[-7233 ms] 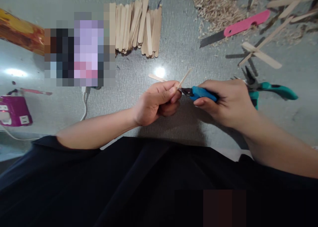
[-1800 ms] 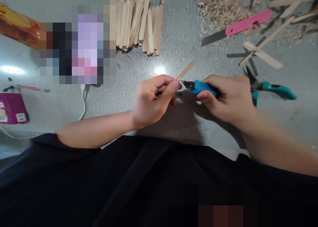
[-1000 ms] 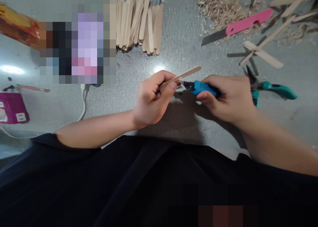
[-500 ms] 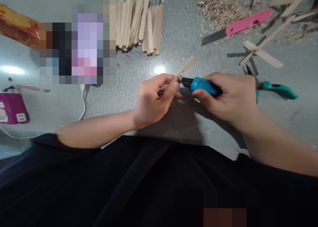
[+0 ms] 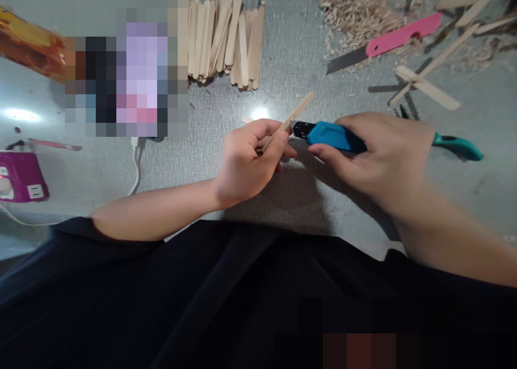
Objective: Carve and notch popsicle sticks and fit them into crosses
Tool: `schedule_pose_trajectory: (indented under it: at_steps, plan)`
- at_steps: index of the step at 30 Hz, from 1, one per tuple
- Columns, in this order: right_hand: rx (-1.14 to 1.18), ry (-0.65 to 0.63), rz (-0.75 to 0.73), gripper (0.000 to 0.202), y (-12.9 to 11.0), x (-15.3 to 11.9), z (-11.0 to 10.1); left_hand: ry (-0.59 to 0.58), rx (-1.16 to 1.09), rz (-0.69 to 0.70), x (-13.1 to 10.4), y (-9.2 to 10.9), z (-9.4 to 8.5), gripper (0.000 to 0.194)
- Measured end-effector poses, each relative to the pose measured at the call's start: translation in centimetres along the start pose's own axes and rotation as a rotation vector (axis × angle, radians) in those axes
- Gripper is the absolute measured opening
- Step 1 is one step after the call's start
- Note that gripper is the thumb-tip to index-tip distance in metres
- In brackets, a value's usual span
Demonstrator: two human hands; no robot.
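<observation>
Pinched in my left hand (image 5: 256,156) is a wooden craft stick (image 5: 299,109), tilted up to the right. My right hand (image 5: 379,156) is wrapped round a blue utility knife (image 5: 330,136) with a black front end. The knife's tip points left at the stick's edge, close beside my left fingertips; whether the blade touches the wood I cannot tell. Part of another light stick (image 5: 246,120) shows behind my left hand. Green-handled pliers (image 5: 460,146) lie partly hidden behind my right hand.
Several craft sticks (image 5: 220,35) lie piled at the back. Wood shavings (image 5: 355,8), a pink-handled blade (image 5: 404,35) and crossed-stick pieces (image 5: 436,91) are at the back right. On the left are a purple power adapter (image 5: 22,176), a white cable (image 5: 136,169) and an orange packet (image 5: 32,43).
My right hand and the knife have shifted and turned slightly, and now cover more of the pliers. The stick's upper end has dipped a little to the left.
</observation>
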State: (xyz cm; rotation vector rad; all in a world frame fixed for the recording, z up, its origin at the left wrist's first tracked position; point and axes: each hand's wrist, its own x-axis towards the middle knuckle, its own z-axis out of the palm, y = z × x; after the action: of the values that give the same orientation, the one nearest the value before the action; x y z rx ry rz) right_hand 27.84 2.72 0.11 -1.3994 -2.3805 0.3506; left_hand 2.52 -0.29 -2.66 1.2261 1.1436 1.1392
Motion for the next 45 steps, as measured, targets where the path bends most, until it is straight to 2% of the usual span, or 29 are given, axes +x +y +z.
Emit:
schedule_pose_trajectory:
  at_steps: [8,15,25,33,42,45]
  plan:
    - [0.076,-0.036,0.035,0.065,0.1,0.2,0.2,0.009,0.024,-0.038,0.1,0.0,-0.1,0.042]
    - [0.214,-0.065,0.065,0.072,0.3,0.4,0.5,0.017,-0.001,-0.009,0.3,-0.3,0.0,0.042]
    - [0.253,-0.135,0.093,0.075,-0.1,0.6,-0.2,0.007,0.017,0.043,0.3,-0.2,-0.1,0.036]
    - [0.240,-0.085,0.078,0.074,0.1,0.5,0.1,0.021,0.040,0.065,0.2,-0.2,-0.2,0.033]
    - [0.321,-0.145,0.090,0.074,-0.2,1.0,-0.3,0.004,0.015,-0.006,0.2,-0.1,-0.3,0.043]
    - [0.276,-0.112,0.123,0.074,0.1,1.3,-0.2,0.023,0.033,0.057,-0.2,0.2,-0.5,0.047]
